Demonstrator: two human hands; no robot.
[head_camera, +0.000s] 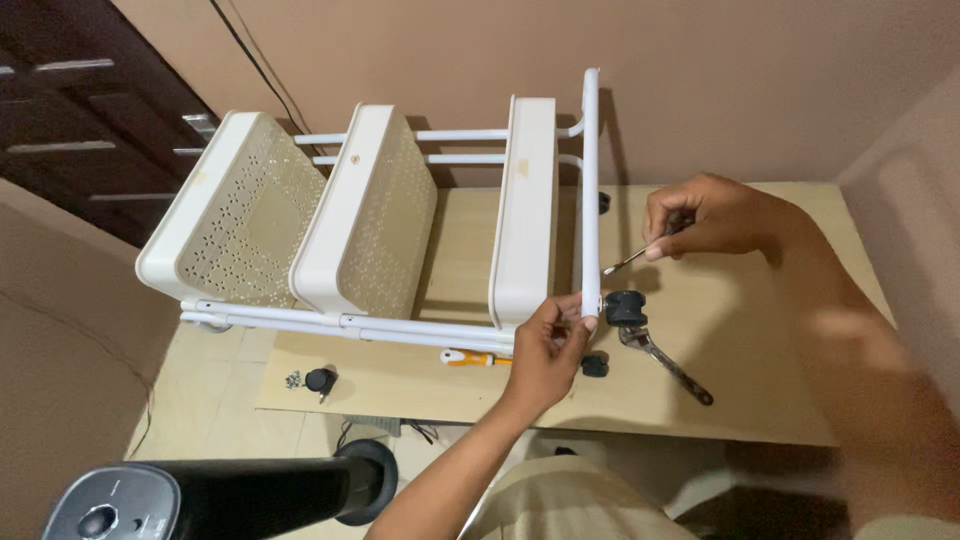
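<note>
A white three-basket cart (360, 220) lies on its side across a light wooden table (760, 400). My left hand (548, 350) grips the end of the cart's white upright tube (590, 190) near its bottom. A black caster wheel (626, 306) sits just right of that tube end. My right hand (705, 215) holds a thin metal tool (630, 261) with its tip pointing at the tube, a little above the caster.
A grey adjustable wrench (665, 365) lies on the table below the caster. An orange-handled screwdriver (470, 357) rests under the cart frame. A loose black caster (320, 380) and small screws (292, 379) sit at the table's left front. A black chair armrest (230, 490) is near me.
</note>
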